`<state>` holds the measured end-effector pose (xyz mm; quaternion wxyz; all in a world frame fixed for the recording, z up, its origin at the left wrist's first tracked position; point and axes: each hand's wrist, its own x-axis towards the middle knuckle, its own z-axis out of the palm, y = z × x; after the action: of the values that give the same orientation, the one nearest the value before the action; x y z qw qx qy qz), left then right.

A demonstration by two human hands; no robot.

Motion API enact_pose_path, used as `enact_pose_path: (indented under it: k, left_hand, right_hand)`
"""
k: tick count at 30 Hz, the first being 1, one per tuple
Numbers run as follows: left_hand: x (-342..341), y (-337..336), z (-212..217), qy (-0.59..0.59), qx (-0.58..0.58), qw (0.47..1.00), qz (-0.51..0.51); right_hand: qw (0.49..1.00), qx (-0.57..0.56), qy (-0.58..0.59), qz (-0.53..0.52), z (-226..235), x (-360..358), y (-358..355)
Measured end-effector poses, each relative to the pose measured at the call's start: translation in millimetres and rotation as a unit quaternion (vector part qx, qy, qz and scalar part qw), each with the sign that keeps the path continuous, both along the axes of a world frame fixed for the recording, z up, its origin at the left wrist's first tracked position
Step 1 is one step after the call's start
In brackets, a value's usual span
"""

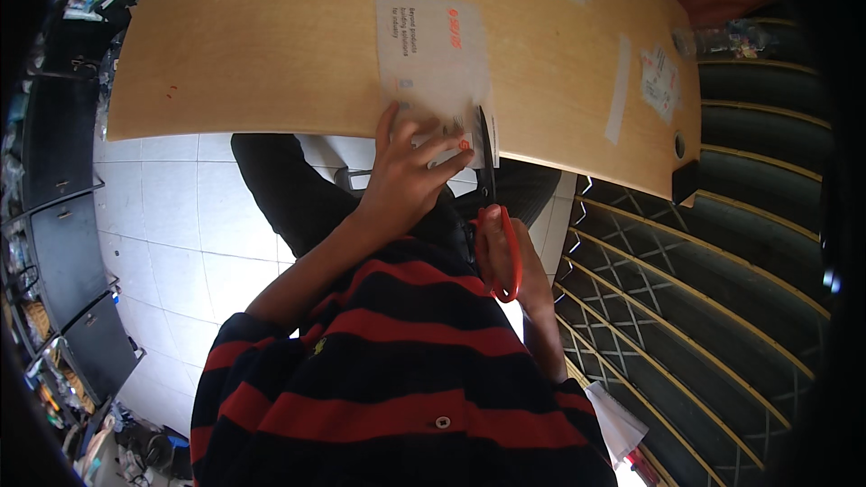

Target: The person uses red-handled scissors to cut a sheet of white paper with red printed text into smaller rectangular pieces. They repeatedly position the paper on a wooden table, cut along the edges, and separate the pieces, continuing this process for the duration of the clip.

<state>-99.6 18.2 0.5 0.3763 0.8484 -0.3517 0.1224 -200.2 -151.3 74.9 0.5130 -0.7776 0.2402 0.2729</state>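
Note:
A thin, pale printed sheet [431,50] lies on the wooden tabletop, its near end reaching just past the table's front edge. My left hand [410,171] rests over that near end with its fingers spread, palm down; the palm side is hidden. Scissors [488,158] with dark blades and red handles are in my right hand [496,252], which wraps round the handles. The blades point away from me along the sheet's right edge, close together and near my left fingertips. Whether they have paper between them I cannot tell.
The tabletop [262,63] carries a clear plastic sheet at its far side, with a tape strip [619,90] and a label [660,81] on the right. A folding metal gate [667,280] stands to the right. Dark cabinets [63,243] line the left, beside the tiled floor [171,216].

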Motion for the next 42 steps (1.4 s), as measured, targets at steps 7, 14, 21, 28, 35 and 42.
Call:
enact_pose_path:
  k: [7, 14, 21, 28, 35, 42]
  left_hand:
    - [-11, 2, 1, -0.007, 0.007, 1.0, 0.003]
    - [-12, 6, 6, -0.009, 0.019, 1.0, 0.009]
    - [-11, 15, 19, -0.003, -0.005, 1.0, -0.012]
    - [-52, 28, -12, 0.361, -0.448, 0.795, 0.194]
    - [-71, 10, -25, 0.532, -0.549, 0.629, 0.141]
    - [-27, 30, -1, 0.588, -0.41, 0.676, 0.172]
  right_hand:
    - [0.999, -0.037, -0.011, -0.008, -6, -7, 8]
    - [0.998, -0.046, -0.016, 0.043, -3, -6, 4]
    - [0.999, -0.022, -0.015, 0.032, -2, -4, 3]
    - [0.995, 0.03, -0.096, 0.02, -22, -18, 2]
    - [0.997, 0.071, -0.01, -0.024, -11, -16, 11]
    - [0.99, -0.018, -0.102, 0.099, -31, -19, -5]
